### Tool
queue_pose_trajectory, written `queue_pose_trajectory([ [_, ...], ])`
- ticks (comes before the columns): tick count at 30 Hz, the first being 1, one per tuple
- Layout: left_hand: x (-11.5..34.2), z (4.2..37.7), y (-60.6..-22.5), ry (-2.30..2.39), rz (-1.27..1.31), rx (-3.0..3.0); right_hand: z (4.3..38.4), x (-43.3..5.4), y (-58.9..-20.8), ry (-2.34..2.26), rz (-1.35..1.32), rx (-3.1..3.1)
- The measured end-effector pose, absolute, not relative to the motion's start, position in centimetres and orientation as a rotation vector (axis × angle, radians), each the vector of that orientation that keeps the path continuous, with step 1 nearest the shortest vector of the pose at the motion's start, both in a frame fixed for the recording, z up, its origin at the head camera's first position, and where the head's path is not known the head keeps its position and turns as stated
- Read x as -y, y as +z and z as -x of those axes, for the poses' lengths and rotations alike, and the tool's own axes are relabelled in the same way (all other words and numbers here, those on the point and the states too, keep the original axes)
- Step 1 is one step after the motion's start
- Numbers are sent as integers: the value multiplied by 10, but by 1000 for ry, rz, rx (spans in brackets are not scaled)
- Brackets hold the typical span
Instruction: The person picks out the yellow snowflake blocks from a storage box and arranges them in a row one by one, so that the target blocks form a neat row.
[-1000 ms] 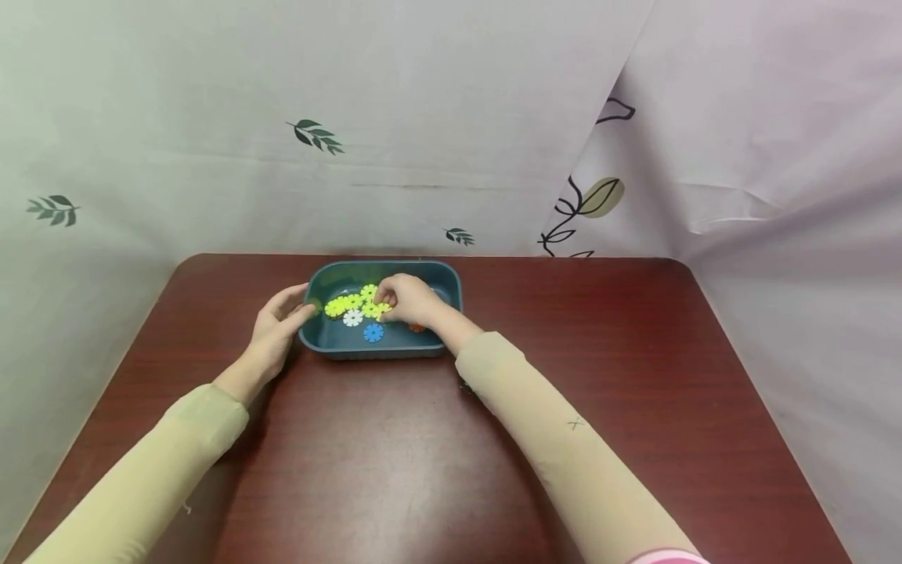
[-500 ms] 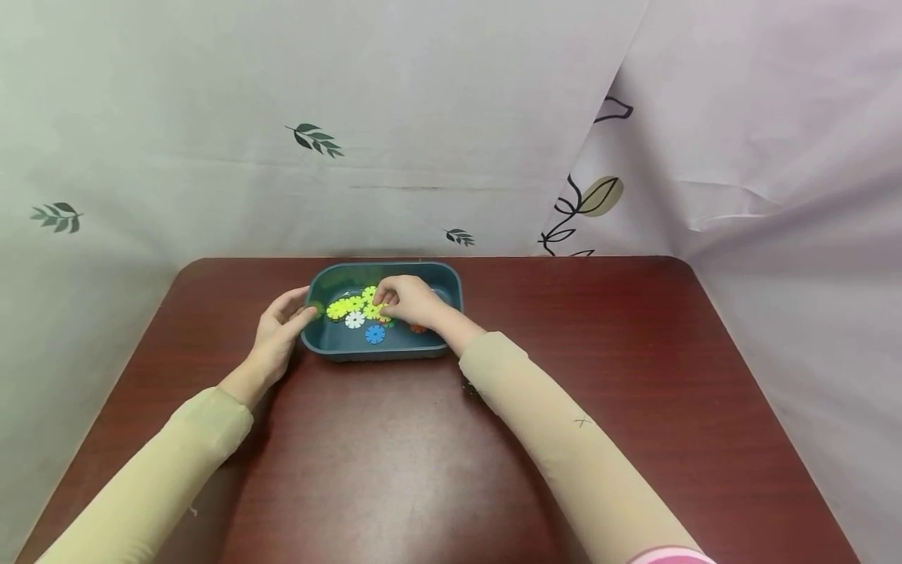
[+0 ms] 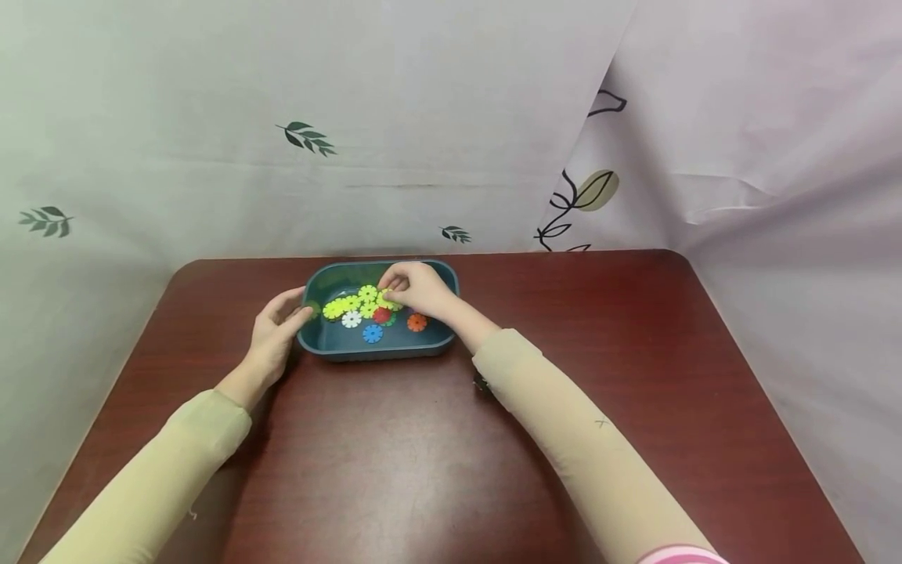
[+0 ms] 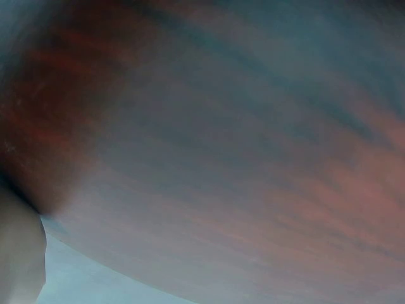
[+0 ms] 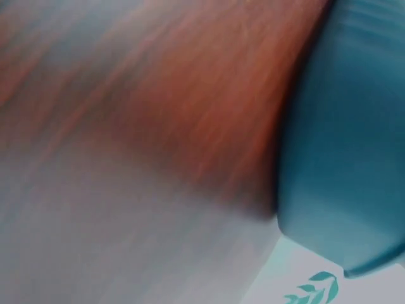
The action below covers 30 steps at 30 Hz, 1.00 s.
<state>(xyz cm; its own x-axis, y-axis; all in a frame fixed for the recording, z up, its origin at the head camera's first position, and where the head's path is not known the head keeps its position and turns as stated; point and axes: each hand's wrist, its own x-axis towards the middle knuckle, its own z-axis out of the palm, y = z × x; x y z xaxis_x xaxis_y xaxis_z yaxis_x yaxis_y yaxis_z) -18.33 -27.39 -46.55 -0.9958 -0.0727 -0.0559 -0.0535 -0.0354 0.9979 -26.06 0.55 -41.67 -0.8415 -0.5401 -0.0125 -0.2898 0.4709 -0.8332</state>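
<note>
Holding the teal tray (image 3: 337,338) by its left end with our left hand (image 3: 271,334), probably to steady it; our right hand's (image 3: 417,288) fingers narrow on a yellow disc (image 3: 385,301) inside, beside loose discs (image 3: 368,311)

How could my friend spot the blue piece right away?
On the reddish-brown table, find the blue-green tub. Inside, the blue piece lies toward the near side, in front of the white piece and red piece. It's round and notched, and the only blue piece showing.
</note>
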Motion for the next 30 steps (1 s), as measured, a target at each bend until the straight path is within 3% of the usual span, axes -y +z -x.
queue_pose_trajectory([
  [17, 272, 185, -468, -2275, -120, 2095, 273, -67, -398, -1471, 605, -2521],
  [30, 269, 186, -467, -2268, -104, 2095, 276, -125, -404, -1684, 360, -2405],
])
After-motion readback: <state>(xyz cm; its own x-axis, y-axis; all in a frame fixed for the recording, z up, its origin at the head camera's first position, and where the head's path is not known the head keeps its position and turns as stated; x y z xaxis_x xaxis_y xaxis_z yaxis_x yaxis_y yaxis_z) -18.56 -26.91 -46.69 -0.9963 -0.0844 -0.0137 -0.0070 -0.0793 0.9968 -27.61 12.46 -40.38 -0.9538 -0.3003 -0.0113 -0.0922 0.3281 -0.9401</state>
